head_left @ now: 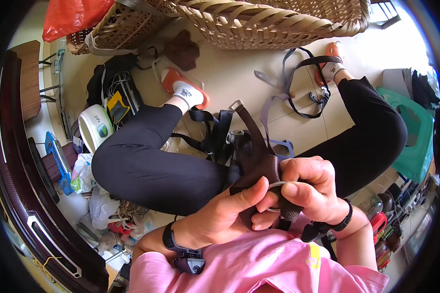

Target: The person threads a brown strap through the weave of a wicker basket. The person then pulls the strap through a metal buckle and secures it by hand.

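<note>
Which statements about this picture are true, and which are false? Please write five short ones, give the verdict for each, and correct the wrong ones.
1. The right hand pinches a metal ring. True.
2. The left hand is empty. False: it holds a brown strap.
3. A green plastic stool is at the right side of the picture. True.
4. The red plastic bag is at the lower right. False: it is at the upper left.
5. The person's shirt is pink. True.
</note>
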`<state>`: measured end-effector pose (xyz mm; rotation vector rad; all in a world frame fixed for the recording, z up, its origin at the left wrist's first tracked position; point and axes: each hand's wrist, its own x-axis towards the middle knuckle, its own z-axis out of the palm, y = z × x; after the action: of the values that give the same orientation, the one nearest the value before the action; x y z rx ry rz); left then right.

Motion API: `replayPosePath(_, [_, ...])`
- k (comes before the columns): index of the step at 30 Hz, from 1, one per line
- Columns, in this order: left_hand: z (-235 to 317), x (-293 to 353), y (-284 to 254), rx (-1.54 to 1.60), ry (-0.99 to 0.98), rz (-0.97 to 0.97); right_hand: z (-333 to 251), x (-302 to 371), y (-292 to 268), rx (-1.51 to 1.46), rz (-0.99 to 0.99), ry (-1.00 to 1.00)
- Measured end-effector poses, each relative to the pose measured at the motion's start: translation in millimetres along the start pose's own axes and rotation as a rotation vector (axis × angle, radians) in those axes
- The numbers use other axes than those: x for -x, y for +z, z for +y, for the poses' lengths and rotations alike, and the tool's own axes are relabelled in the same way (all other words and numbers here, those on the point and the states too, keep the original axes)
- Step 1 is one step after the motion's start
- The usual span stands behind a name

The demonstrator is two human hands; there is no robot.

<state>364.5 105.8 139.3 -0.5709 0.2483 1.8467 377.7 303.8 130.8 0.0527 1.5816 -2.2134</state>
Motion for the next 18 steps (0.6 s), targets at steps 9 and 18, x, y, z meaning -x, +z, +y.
replayPosePath(9, [6, -2, -19, 0.064, 0.066, 0.151, 14, -10, -3, -0.033, -0.053, 0.194])
replayPosePath(18, [47, 17, -31, -0.371, 0.656, 0.387, 46, -20, -34, 0.734, -0.453, 0.263])
